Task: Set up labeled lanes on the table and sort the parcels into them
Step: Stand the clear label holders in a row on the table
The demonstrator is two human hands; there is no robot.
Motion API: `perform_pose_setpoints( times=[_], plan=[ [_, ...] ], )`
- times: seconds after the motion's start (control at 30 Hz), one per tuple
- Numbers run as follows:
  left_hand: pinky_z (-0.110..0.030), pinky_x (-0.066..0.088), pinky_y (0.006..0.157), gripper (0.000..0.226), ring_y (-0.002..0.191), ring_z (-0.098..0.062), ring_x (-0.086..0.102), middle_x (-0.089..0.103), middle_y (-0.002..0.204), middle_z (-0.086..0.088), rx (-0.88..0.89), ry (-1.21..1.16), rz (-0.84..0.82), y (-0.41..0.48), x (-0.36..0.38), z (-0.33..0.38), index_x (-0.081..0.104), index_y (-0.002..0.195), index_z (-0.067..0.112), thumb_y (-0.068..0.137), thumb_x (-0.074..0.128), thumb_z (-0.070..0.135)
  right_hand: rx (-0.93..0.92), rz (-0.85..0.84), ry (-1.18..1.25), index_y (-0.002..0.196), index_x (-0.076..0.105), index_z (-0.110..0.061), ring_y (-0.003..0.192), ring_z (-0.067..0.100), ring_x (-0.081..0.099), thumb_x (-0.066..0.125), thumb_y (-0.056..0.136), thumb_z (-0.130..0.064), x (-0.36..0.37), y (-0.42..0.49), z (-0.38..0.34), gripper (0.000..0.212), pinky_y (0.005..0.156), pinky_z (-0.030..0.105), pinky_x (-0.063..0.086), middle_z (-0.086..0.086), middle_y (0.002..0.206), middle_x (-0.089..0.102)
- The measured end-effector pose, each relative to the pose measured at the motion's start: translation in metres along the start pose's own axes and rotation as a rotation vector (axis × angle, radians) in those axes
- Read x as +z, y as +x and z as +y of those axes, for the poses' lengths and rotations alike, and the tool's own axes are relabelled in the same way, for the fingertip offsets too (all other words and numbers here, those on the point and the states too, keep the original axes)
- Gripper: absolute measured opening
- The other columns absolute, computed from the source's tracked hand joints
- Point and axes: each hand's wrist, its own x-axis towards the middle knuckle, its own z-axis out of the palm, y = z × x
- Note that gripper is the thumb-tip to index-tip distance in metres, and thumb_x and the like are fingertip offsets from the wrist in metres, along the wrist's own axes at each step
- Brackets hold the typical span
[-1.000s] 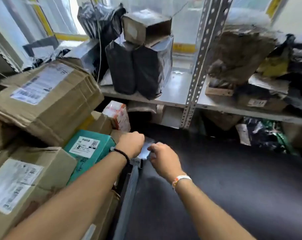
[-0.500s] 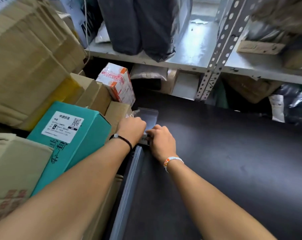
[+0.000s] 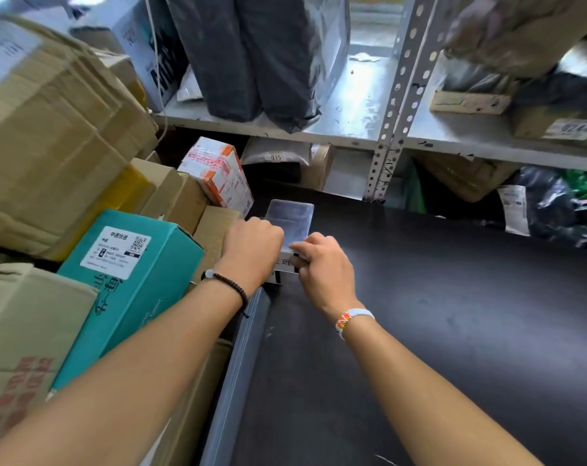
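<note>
While both hands are busy with a clear label holder (image 3: 290, 220) at the left edge of the tabletop (image 3: 436, 314), the job looks to be at its very start: this is lane set-up, and sorting has not begun. The left hand (image 3: 251, 245) is curled round the holder's left side, knuckles up, though its fingertips are hidden. The right hand (image 3: 322, 267) pinches the white printed strip at the holder's base between thumb and fingers. The holder touches the tabletop's left edge, towards the far corner, and seems to be getting seated or straightened there. No other label shows anywhere on the black surface, so more lanes probably need marking. None of the parcels lies on the tabletop: the teal box (image 3: 127, 280), the brown cartons (image 3: 50, 129) and the red-and-white box (image 3: 218, 173) are stacked off the left edge, and more bags and boxes sit on the metal shelf (image 3: 352, 105) beyond the far edge. All of that remains to be sorted.
</note>
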Motion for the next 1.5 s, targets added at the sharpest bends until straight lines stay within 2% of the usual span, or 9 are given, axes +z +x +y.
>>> perform_pose_setpoints(
  times=[0.13,0.23,0.37,0.43,0.53,0.93,1.3,1.43,1.5],
  plan=[
    [-0.037,0.048,0.075,0.02,0.111,-0.024,0.064,0.07,0.117,0.004,0.097,-0.213,0.086,0.004,0.02,0.014,0.074,0.112,0.025,0.1,0.06,0.017,0.057,0.095,-0.033,0.106,0.08,-0.02,0.094,0.029,0.057,0.071,0.094,-0.015,-0.026,-0.019,0.033,0.016,0.067,0.039,0.05,0.001,0.099,0.068],
    [-0.039,0.052,0.081,0.025,0.109,-0.025,0.064,0.071,0.115,0.003,0.135,-0.29,0.057,0.011,0.042,0.041,0.074,0.115,0.025,0.099,0.058,0.014,0.121,0.071,-0.072,0.107,0.08,-0.019,0.095,0.03,0.058,0.071,0.095,-0.017,-0.024,-0.029,0.059,0.016,0.067,0.038,0.05,0.001,0.1,0.069],
    [-0.039,0.052,0.077,0.03,0.102,-0.029,0.067,0.069,0.104,-0.002,0.126,-0.299,-0.032,0.017,0.067,0.069,0.074,0.108,0.023,0.094,0.055,0.004,0.176,-0.043,-0.107,0.113,0.079,-0.02,0.102,0.029,0.057,0.065,0.099,-0.019,-0.008,-0.04,0.082,0.021,0.072,0.038,0.05,0.001,0.106,0.068],
    [-0.037,0.05,0.076,0.032,0.101,-0.029,0.068,0.07,0.105,-0.002,0.132,-0.297,-0.033,0.018,0.076,0.075,0.074,0.112,0.023,0.095,0.054,0.005,0.191,-0.074,-0.102,0.116,0.079,-0.019,0.102,0.029,0.057,0.064,0.1,-0.019,-0.002,-0.044,0.087,0.022,0.073,0.039,0.052,0.002,0.107,0.069],
    [-0.037,0.05,0.076,0.032,0.1,-0.027,0.068,0.071,0.105,-0.001,0.137,-0.283,0.004,0.018,0.083,0.077,0.072,0.113,0.023,0.097,0.051,0.006,0.194,-0.057,-0.089,0.115,0.079,-0.017,0.1,0.031,0.058,0.066,0.099,-0.018,0.002,-0.044,0.092,0.02,0.073,0.043,0.054,0.004,0.105,0.07],
    [-0.039,0.056,0.08,0.033,0.101,-0.028,0.069,0.07,0.108,-0.003,0.121,-0.287,-0.039,0.021,0.08,0.072,0.071,0.121,0.021,0.099,0.053,0.005,0.205,-0.086,-0.099,0.122,0.077,-0.017,0.106,0.028,0.056,0.065,0.101,-0.019,0.003,-0.036,0.089,0.024,0.077,0.039,0.053,0.002,0.112,0.07],
    [-0.038,0.056,0.08,0.029,0.1,-0.027,0.069,0.07,0.107,-0.002,0.139,-0.27,-0.051,0.022,0.079,0.071,0.071,0.116,0.019,0.1,0.053,0.003,0.23,-0.123,-0.12,0.125,0.076,-0.02,0.11,0.025,0.053,0.066,0.102,-0.024,0.0,-0.034,0.089,0.026,0.081,0.037,0.052,-0.001,0.114,0.068],
    [-0.04,0.056,0.085,0.021,0.108,-0.027,0.067,0.067,0.115,-0.002,0.131,-0.345,-0.12,0.022,0.074,0.066,0.066,0.121,0.017,0.1,0.063,0.02,0.22,-0.153,-0.187,0.132,0.071,-0.028,0.115,0.024,0.053,0.076,0.093,-0.037,-0.009,-0.03,0.082,0.04,0.088,0.037,0.045,-0.004,0.121,0.064],
    [-0.041,0.055,0.091,0.036,0.115,-0.026,0.064,0.064,0.124,-0.002,0.122,-0.426,-0.17,0.024,0.064,0.055,0.062,0.127,0.016,0.096,0.072,0.032,0.174,-0.106,-0.225,0.134,0.068,-0.029,0.113,0.025,0.053,0.083,0.085,-0.043,-0.013,-0.027,0.075,0.053,0.088,0.039,0.045,-0.003,0.121,0.063]
  ],
)
